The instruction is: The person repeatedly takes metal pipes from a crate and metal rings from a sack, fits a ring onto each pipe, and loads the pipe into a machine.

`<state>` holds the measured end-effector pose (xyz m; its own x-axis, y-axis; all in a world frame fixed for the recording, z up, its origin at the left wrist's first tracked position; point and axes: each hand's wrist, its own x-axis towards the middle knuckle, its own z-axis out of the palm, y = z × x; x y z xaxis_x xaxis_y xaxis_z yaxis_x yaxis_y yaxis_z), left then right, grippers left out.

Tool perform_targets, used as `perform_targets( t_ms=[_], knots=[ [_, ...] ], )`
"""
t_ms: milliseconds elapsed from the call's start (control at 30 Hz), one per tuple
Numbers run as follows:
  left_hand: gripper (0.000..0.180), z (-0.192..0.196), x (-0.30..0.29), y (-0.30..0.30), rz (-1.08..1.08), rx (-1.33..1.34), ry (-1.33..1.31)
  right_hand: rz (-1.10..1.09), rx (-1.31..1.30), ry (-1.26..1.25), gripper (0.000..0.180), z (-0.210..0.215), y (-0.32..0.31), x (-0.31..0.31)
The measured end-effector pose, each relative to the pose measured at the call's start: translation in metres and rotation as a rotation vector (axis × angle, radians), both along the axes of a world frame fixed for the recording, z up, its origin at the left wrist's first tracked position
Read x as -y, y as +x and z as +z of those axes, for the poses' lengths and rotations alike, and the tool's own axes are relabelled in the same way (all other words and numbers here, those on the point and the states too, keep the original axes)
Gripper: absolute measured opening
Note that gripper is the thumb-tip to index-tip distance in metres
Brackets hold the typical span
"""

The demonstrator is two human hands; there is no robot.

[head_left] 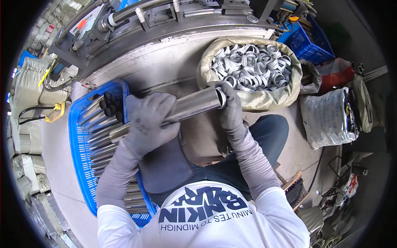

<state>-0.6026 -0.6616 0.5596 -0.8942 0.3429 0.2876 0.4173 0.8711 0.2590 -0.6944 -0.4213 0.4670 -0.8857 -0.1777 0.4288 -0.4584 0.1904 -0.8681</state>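
My left hand (152, 124), in a grey glove, is wrapped round a shiny metal tube (195, 104) that lies slantwise across my lap. At the tube's right end, my gloved right hand (231, 109) is closed about a silver metal ring (222, 98). The ring sits at the tube's mouth; whether it is seated in it I cannot tell. Beneath my left forearm, a blue plastic basket (79, 165) holds many similar tubes (101, 155), some with dark ends. A dark pad (165, 171) covers my left thigh.
A woven sack (264, 102) full of metal rings (252, 68) stands ahead on the right. Beyond runs a machine bench (161, 43) with rods. Farther right are a blue crate (312, 45) and a white sack (326, 115). Wrapped bundles (31, 132) are stacked at far left.
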Motion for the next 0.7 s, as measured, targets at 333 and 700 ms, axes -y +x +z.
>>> perform_targets(
  t_ms=[333,700],
  knots=[
    [0.076,-0.033,-0.015,-0.012,-0.010,0.138,-0.067,-0.002,-0.011,0.023,0.044,0.002,0.000,-0.007],
    [0.078,-0.035,-0.019,-0.016,-0.005,0.142,-0.245,-0.060,0.300,-0.183,0.036,0.001,0.007,0.007]
  ],
)
